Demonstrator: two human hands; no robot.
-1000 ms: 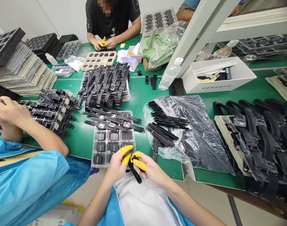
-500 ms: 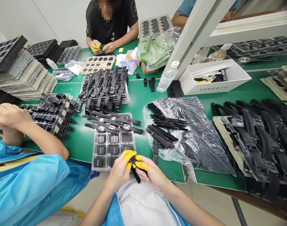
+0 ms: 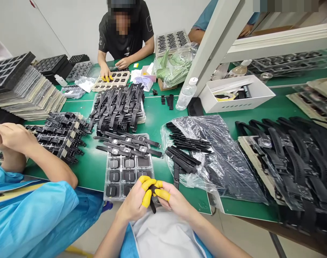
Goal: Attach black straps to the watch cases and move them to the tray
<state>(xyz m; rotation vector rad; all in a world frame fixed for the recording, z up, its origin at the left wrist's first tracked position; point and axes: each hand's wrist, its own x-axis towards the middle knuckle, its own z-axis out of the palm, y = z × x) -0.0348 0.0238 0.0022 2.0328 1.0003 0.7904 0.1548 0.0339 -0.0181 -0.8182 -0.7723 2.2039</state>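
Strap (image 3: 153, 207): between both hands, one end hanging toward the lap, the rest hidden by fingers
Left hand (image 3: 135, 202): yellow-covered fingertips pinching the strap
Right hand (image 3: 178, 200): grasping it from the other side
Strap work: seemingly fingertip handling at mid-step
Next move: likely calls for a steady two-handed pinch
Tray (image 3: 106, 184): just beyond the hands on the tabletop (image 3: 92, 170), watches (image 3: 128, 144) across its far part
Bag (image 3: 230, 161): right of the tray
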